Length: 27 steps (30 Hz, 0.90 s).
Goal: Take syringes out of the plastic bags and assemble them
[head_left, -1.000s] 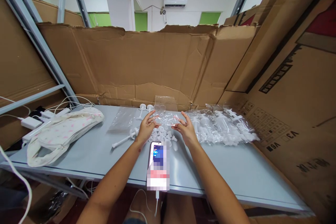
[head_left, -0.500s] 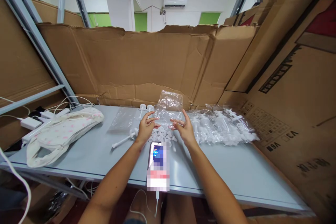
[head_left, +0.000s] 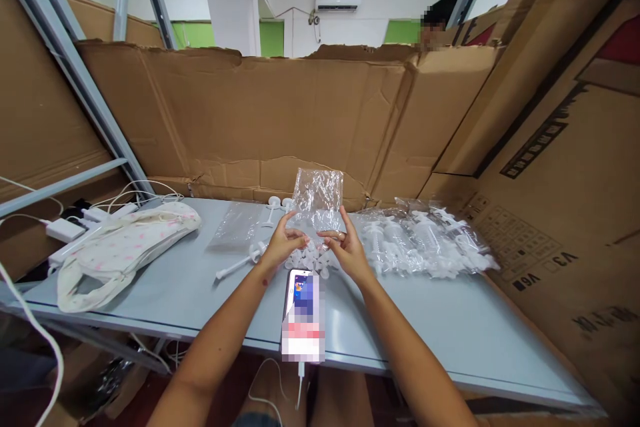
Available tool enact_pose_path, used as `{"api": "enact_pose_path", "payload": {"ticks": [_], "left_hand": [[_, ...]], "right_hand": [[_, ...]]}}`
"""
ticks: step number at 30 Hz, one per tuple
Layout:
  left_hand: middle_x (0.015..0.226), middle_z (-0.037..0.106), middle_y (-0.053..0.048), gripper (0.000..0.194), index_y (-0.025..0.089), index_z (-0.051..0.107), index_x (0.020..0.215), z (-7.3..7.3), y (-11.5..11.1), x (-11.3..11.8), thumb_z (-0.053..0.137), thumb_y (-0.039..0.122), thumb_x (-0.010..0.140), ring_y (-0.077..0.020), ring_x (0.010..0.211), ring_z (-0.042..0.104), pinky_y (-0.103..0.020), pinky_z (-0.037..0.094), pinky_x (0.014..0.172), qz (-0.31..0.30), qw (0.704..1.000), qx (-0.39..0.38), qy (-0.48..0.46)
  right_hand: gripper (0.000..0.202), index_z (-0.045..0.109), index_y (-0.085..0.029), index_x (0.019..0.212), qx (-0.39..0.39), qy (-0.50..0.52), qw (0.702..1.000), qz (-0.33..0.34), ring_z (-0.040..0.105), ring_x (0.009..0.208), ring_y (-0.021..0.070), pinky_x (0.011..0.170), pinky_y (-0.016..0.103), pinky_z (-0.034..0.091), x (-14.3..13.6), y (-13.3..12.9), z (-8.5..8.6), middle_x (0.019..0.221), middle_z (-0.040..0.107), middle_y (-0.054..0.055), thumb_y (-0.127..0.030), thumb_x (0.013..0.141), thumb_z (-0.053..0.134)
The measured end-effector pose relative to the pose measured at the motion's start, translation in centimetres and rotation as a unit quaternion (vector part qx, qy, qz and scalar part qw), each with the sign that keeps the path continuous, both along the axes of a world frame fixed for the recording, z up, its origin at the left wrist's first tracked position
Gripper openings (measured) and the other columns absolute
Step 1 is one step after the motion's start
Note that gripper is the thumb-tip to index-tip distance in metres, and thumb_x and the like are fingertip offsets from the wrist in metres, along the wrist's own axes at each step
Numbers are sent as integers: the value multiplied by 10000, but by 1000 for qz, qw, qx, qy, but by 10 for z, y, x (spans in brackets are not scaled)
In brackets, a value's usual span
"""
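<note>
A clear plastic bag (head_left: 319, 192) stands upright between my hands, its lower part at my fingers. My left hand (head_left: 283, 244) pinches its left side, thumb and fingers curled inward. On the right side, my right hand (head_left: 348, 251) grips it with the thumb bent in and the index finger raised along the edge. Below the fingers lies a pile of small white plastic pieces (head_left: 311, 257). A white plunger-like part (head_left: 234, 270) lies left of my left wrist, and another white part with a round disc end (head_left: 273, 208) rests behind that hand.
Flat clear bags (head_left: 233, 228) lie at left; filled bags of white parts (head_left: 423, 243) sit at right. A phone (head_left: 303, 310) with a cable lies in front. A white cloth item (head_left: 127, 250) and a power strip (head_left: 75, 247) are far left. Cardboard walls (head_left: 280, 113) enclose the table.
The bag is spread flatter and stands slightly more to the left. My fingers have closed in on its lower part. A person's head behind the cardboard has shifted left and lower.
</note>
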State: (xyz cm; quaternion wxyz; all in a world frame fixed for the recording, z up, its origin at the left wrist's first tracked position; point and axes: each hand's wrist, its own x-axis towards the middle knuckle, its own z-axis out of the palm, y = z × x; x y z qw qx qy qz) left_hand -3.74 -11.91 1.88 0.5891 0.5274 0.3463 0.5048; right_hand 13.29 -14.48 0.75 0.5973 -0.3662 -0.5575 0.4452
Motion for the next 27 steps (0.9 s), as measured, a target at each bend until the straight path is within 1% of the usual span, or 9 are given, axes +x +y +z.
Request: {"api": "enact_pose_path", "payload": {"ticks": [3, 5, 8, 11, 16, 19, 21, 23, 27], "left_hand": [[619, 613, 49, 818, 166, 351, 1302, 2, 2, -1, 763, 252, 600, -101, 560, 587, -250, 489, 619, 34, 999, 25, -12], [659, 649, 16, 708, 158, 429, 1243, 3, 5, -3, 749, 288, 625, -116, 582, 610, -260, 496, 630, 48, 998, 34, -14], [756, 690, -47, 539, 131, 542, 1124, 2, 9, -7, 716, 353, 665, -137, 630, 640, -277, 507, 659, 36, 999, 30, -7], [814, 698, -73, 489, 127, 581, 1080, 0, 12, -9, 696, 390, 683, -151, 669, 657, -293, 521, 681, 15, 1000, 25, -9], [890, 696, -87, 523, 150, 543, 1166, -1, 14, -11, 658, 403, 723, -170, 714, 676, -312, 534, 707, -10, 1000, 24, -11], [905, 693, -88, 535, 155, 488, 1231, -3, 14, -12, 623, 370, 760, -162, 708, 674, -326, 538, 727, -19, 999, 28, 2], [961, 682, -93, 558, 172, 434, 1285, -4, 14, -13, 603, 329, 777, -147, 692, 667, -325, 546, 716, -17, 999, 28, 12], [1070, 651, -104, 608, 213, 377, 1335, -5, 13, -13, 600, 281, 773, -137, 698, 661, -308, 556, 675, -12, 999, 29, 18], [1209, 583, -107, 683, 290, 317, 1382, -6, 12, -14, 593, 219, 762, -140, 759, 658, -263, 557, 615, -17, 999, 38, 17]], "right_hand": [[926, 82, -293, 1452, -2, 2, 1000, -7, 669, 888, 235, 749, 376, 519, 0, -1, 2, 959, 705, 61, -379, 734, 662], [919, 91, -305, 1450, -8, 7, 1000, -14, 669, 889, 236, 755, 378, 517, 1, -1, 5, 971, 708, 55, -402, 732, 657], [904, 112, -316, 1444, -9, 11, 1000, -23, 669, 888, 230, 753, 368, 512, 4, 0, 6, 974, 714, 46, -426, 727, 651], [874, 127, -312, 1440, -3, 8, 1000, -29, 671, 867, 212, 765, 363, 502, 6, 3, 5, 983, 715, 43, -429, 737, 632], [807, 159, -320, 1432, -1, -3, 1000, -29, 654, 824, 192, 766, 371, 505, 10, 5, 2, 1039, 700, 55, -411, 765, 603], [777, 176, -314, 1431, 9, -6, 1000, -17, 622, 939, 202, 736, 376, 531, 12, 6, 0, 1132, 657, 69, -367, 775, 588], [747, 221, -337, 1417, 9, 4, 1000, -3, 571, 1069, 216, 716, 372, 552, 14, 7, -2, 1254, 578, 52, -331, 765, 586], [682, 311, -367, 1380, 0, 10, 1000, 15, 537, 1131, 226, 709, 367, 567, 15, 9, -4, 1364, 473, 12, -297, 756, 578], [591, 427, -364, 1320, -12, -22, 999, 21, 606, 1012, 203, 703, 349, 575, 16, 13, -10, 1473, 306, -35, -237, 755, 541]]}}
